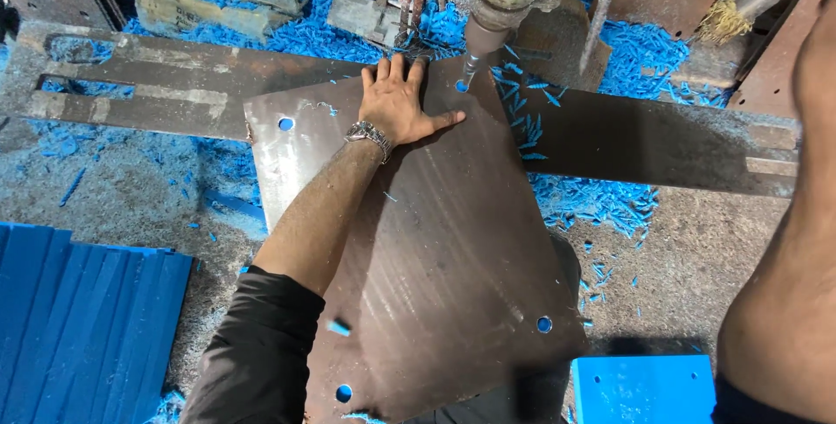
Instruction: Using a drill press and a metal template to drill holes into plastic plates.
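1. The left hand (396, 104) lies flat, palm down with the fingers spread, on the far part of a dark brown square plate (435, 250). It grasps nothing and only presses on the plate's face. A metal wristwatch (369, 135) sits on that wrist.
2. The plate lies flat on the drill's surface (174, 84), turned like a diamond: one corner points away toward the drill, the opposite corner toward the person. It has no clear long axis, as its sides look about equal.
3. Round holes show near its corners: one at the left corner (286, 124), one at the right near corner (544, 324), one at the near edge (344, 393).
4. The drill bit (468, 71) stands upright from the chuck (488, 28) above and meets the plate at the far corner, just beside the left hand's thumb and forefinger, where blue shows in the hole.
5. The right arm (784, 285) rises along the right edge of the view; its hand is out of the picture, so I cannot tell what it does.
6. Blue shavings (592, 202) lie heaped around the plate. A stack of blue sheets (78, 311) lies at lower left and a blue block (644, 387) with small holes at lower right.
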